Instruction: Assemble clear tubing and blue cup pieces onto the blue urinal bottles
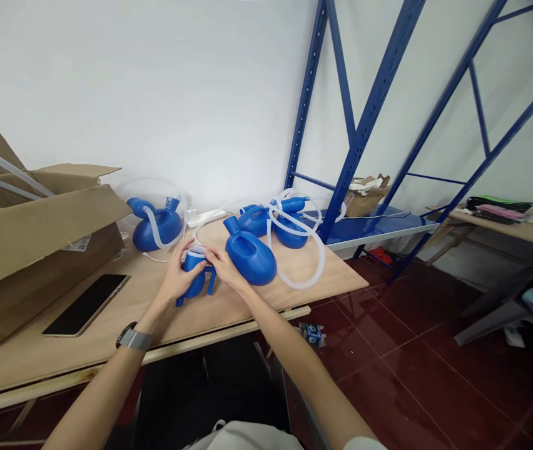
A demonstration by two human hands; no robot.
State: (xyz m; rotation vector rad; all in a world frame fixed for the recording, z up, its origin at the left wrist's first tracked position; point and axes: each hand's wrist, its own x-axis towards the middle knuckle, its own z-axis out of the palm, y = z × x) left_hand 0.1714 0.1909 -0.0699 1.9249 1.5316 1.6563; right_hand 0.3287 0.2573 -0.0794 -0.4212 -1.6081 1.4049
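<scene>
Both hands are on a small blue plastic cup-like piece (195, 287) with a pale translucent top and short blue prongs below. My left hand (178, 276) is closed round its left side, thumb across the front. Fingers of my right hand (223, 265) pinch the upper right edge; what exactly they grip at the rim is too small to make out. Just right of my hands lies a blue plastic urinal bottle (254, 259) with a hollowed handle. Another blue bottle (162, 228) with a translucent hose (152, 226) stands behind to the left.
More blue bottles (289, 232) and a looped translucent tube (319, 259) lie at the table's right. A black phone (86, 305) and an open cardboard box (36, 244) are on the left. A white power strip (208, 217) lies by the wall. Blue shelving (365, 119) stands right.
</scene>
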